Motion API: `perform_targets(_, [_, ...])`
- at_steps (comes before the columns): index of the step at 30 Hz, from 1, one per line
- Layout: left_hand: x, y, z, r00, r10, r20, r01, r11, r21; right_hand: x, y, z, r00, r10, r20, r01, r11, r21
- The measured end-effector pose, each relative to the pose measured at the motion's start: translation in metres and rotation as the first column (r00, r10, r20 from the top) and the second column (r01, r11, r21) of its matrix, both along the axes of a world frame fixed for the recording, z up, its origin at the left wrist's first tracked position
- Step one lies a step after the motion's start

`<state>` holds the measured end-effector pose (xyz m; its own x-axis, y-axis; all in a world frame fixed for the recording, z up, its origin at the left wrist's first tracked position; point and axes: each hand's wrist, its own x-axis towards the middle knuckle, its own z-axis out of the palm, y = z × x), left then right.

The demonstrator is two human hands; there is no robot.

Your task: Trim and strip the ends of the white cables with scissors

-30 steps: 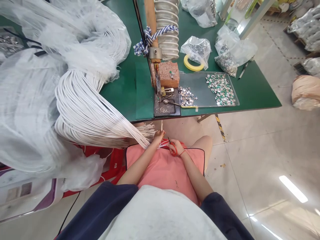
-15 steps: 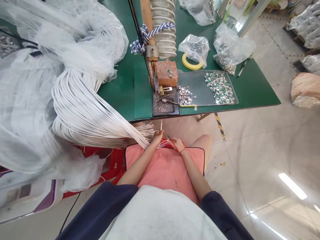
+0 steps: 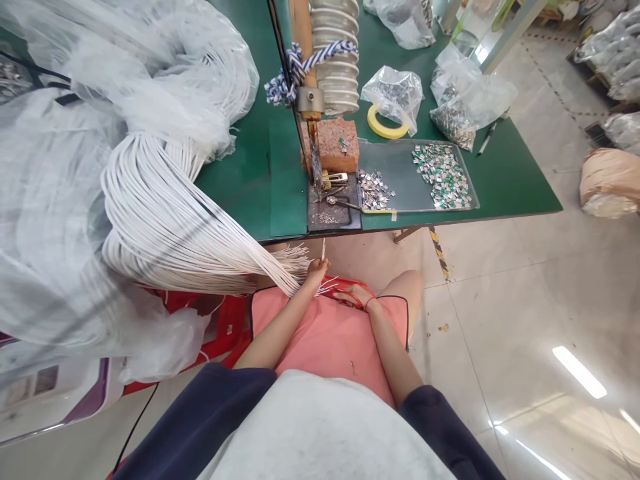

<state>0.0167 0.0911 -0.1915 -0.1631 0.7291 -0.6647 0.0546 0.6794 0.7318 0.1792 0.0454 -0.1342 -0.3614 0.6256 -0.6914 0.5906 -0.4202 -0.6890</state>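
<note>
Head: workbench edge [image 3: 285, 230] apparently beyond left hand [image 3: 316, 273]

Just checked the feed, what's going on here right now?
A seated person's left hand grips the ends of a large bundle of white cables. The right hand holds red-handled scissors close by, above a pink apron. Ahead, on a green bench, a tray holds small metal pieces.
</note>
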Motion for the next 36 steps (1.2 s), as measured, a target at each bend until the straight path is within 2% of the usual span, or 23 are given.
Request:
perform_targets(7, [0.0,-0.001,0.001,1.0,-0.023,-0.019,0.023,1.0,0.002,0.0,0.002,0.006,0.998,0.059,0.027,-0.058,0.998,-0.032])
perform_targets(16, [0.0,0.0,0.0,0.997,-0.05,-0.051,0.05,0.999,0.006,-0.009,-0.001,-0.01,0.999,0.039,0.026,-0.038,0.998,-0.045])
perform_targets(23, [-0.001,-0.001,-0.001,0.996,-0.065,-0.063,0.065,0.998,-0.002,-0.006,-0.001,-0.019,0.999,0.037,0.018,-0.036,0.998,-0.052])
perform_targets(36, [0.0,0.0,-0.003,0.993,-0.084,-0.085,0.083,0.997,-0.008,-0.004,0.0,-0.019,0.998,0.062,-0.021,-0.063,0.996,-0.055])
